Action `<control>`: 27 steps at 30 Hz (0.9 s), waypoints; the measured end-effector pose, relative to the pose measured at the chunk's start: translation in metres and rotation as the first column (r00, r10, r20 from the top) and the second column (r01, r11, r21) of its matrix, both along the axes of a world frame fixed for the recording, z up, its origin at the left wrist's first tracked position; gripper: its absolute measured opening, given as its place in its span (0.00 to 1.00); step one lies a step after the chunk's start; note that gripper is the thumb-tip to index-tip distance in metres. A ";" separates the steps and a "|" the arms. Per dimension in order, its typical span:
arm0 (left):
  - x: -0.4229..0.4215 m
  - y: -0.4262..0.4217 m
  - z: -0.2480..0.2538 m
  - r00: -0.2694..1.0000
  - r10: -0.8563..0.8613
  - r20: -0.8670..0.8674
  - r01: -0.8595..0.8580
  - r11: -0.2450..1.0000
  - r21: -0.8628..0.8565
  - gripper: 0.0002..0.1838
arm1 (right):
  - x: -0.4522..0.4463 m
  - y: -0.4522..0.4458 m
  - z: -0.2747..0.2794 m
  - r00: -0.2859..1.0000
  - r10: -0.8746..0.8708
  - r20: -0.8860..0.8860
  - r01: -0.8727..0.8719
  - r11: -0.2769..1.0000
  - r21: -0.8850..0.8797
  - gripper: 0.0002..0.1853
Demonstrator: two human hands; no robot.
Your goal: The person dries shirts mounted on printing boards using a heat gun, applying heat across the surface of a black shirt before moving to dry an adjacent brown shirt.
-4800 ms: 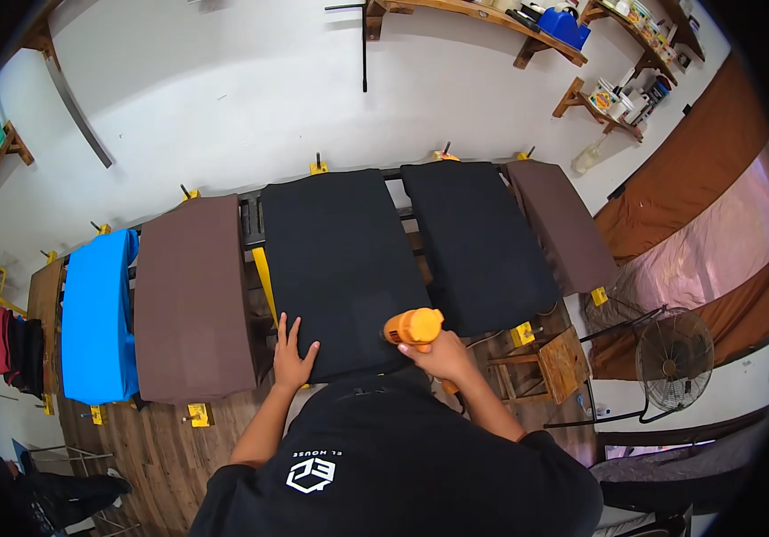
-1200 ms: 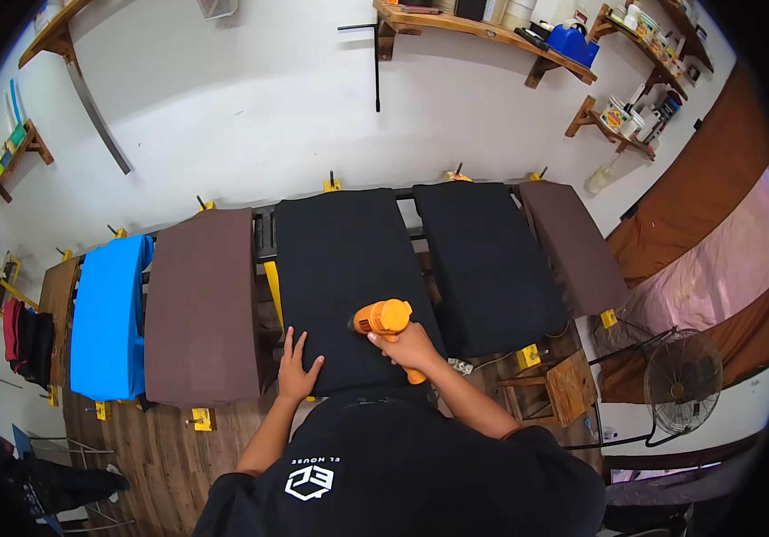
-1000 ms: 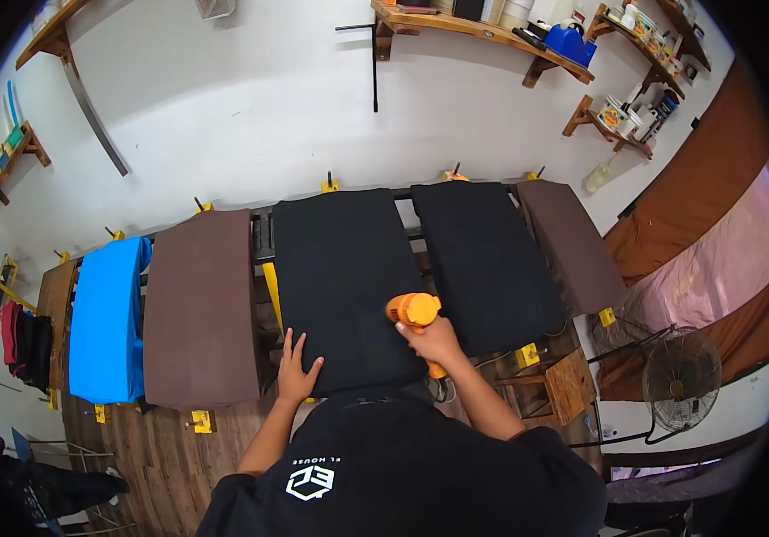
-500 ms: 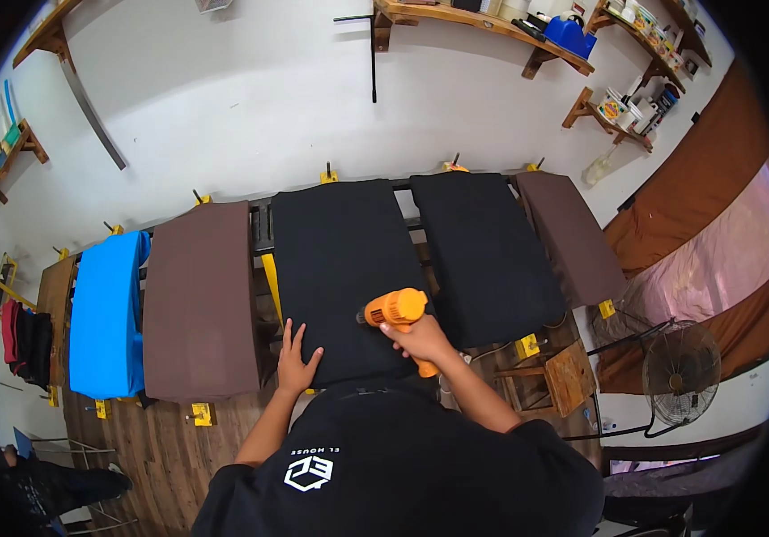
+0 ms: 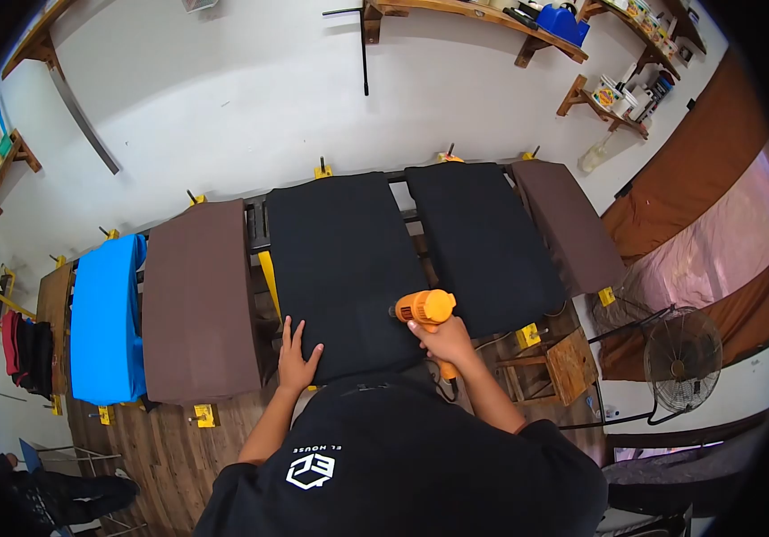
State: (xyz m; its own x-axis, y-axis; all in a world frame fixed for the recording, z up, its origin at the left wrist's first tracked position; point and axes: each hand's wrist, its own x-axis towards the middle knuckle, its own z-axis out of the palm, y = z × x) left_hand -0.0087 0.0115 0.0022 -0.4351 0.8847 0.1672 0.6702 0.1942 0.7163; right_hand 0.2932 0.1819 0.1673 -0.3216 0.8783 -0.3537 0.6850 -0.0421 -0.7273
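My right hand point(image 5: 449, 342) is wrapped round the grip of an orange heat gun point(image 5: 427, 306). Its nozzle points left, above the near right part of a black cloth point(image 5: 339, 259) stretched over a flat board. A cord hangs from the gun's grip. Fingers spread, my left hand point(image 5: 296, 362) rests at the near left edge of that same cloth. To the right lies a second black cloth point(image 5: 483, 242) over its own board. On the left is a brown cloth point(image 5: 195, 304) covering another board.
A blue cloth point(image 5: 107, 322) and another brown cloth point(image 5: 572, 224) cover the outer boards. Yellow clamps point(image 5: 203, 416) line the row. At right stand a fan point(image 5: 684, 358) and a wooden stool point(image 5: 572, 367). Another person point(image 5: 71, 492) is at lower left. Wall shelves point(image 5: 483, 18) hold supplies.
The heat gun in my right hand has moved right across the middle black cloth, towards its right edge. My left hand stays at the left edge. The view has shifted slightly.
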 end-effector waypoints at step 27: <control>0.000 0.002 0.004 0.999 -0.025 0.040 0.025 1.000 0.011 0.37 | 0.017 -0.043 -0.010 0.992 0.035 0.122 -0.049 0.993 0.110 0.27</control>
State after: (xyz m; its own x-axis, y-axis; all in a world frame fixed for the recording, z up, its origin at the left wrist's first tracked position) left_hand -0.0086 0.0132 0.0062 -0.4193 0.8938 0.1591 0.6453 0.1702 0.7447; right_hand 0.3102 0.1384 0.1570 -0.3203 0.9013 -0.2915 0.7671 0.0662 -0.6382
